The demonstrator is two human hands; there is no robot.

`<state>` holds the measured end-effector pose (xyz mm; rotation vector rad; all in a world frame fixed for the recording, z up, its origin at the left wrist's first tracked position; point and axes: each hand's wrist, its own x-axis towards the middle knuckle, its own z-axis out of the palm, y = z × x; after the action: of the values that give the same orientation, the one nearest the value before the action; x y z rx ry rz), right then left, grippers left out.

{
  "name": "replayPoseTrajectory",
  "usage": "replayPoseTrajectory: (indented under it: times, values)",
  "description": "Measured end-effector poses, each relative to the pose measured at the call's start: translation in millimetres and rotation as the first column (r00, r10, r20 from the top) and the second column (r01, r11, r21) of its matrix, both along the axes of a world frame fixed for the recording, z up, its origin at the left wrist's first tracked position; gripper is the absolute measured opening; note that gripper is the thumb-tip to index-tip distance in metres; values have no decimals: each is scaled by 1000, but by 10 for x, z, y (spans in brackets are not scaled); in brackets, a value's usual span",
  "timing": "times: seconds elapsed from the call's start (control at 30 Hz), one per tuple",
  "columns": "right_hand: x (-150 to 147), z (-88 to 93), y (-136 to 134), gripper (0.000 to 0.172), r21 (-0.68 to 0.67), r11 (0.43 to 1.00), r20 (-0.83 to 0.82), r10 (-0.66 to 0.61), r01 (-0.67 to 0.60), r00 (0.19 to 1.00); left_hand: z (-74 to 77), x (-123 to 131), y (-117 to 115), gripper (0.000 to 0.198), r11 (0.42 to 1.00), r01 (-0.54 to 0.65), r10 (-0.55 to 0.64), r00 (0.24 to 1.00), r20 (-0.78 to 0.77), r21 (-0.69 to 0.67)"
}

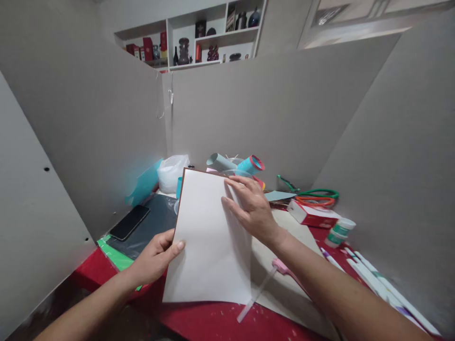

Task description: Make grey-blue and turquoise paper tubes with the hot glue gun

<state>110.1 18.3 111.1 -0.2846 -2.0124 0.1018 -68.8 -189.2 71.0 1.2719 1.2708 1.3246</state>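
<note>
A white sheet (209,246) is tilted up above the table, with a thin brown edge showing along its left and top sides. My left hand (158,255) grips its left edge, thumb on the front and fingers curled behind. Against the upper right part of the sheet rests my right hand (252,206), its fingers stretched out over the surface. Below my right forearm, a pink tool (280,266) with a clear stick (256,294) lies on a beige board (287,284).
A phone (130,222) lies on dark wrapped material at left, near a white plastic bag (173,173). Paper tubes (250,165) stand behind the sheet. At right are a red-and-white box (313,215), small tubs (340,232) and white markers (387,289). Grey panels (249,113) enclose the table.
</note>
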Motion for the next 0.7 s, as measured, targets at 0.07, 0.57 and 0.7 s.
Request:
replayPoseTrajectory:
  times: [0.07, 0.57, 0.7]
  values:
    - [-12, -10, 58, 30, -60, 997, 51, 50, -47, 997, 2, -2, 50, 34, 999, 45, -46, 998, 43, 17]
    - [-227, -102, 361, 49, -462, 876, 437, 357, -134, 826, -11, -145, 380, 31, 986, 147, -135, 981, 137, -81]
    - [-291, -109, 407, 42, -567, 810, 415, 437, -148, 798, 7, -152, 386, 28, 978, 167, -147, 976, 160, -125]
